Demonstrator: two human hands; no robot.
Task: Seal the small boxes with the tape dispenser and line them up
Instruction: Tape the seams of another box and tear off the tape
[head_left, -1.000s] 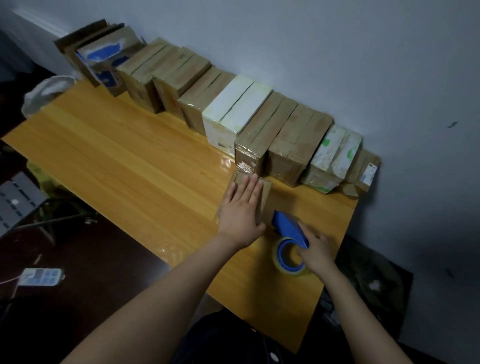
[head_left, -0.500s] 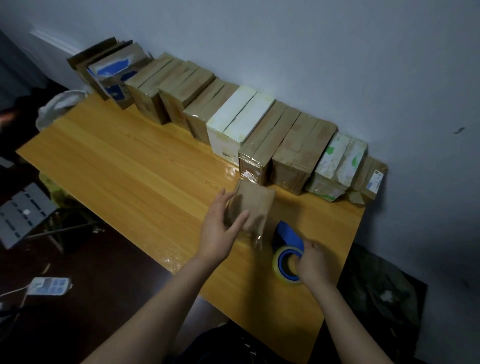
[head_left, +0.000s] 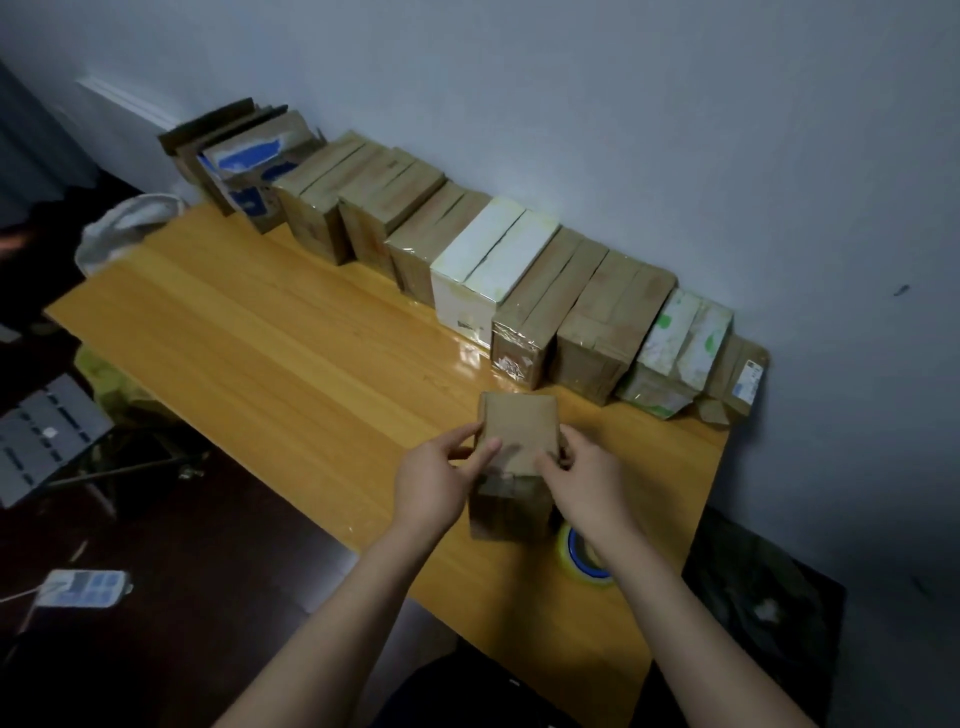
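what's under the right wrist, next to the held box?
The tape dispenser, lying on the table. Only part of its tape roll and blue hub shows; the right hand, gripping the small box, and its forearm cover the rest.

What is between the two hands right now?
In the head view, the brown box sits between the left hand and right hand; both grip it. The tape dispenser lies on the table beneath the right wrist.

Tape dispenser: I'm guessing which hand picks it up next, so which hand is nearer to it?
Right. The right hand grips the small box just above the tape dispenser, which lies under its wrist; the left hand grips the box's opposite side.
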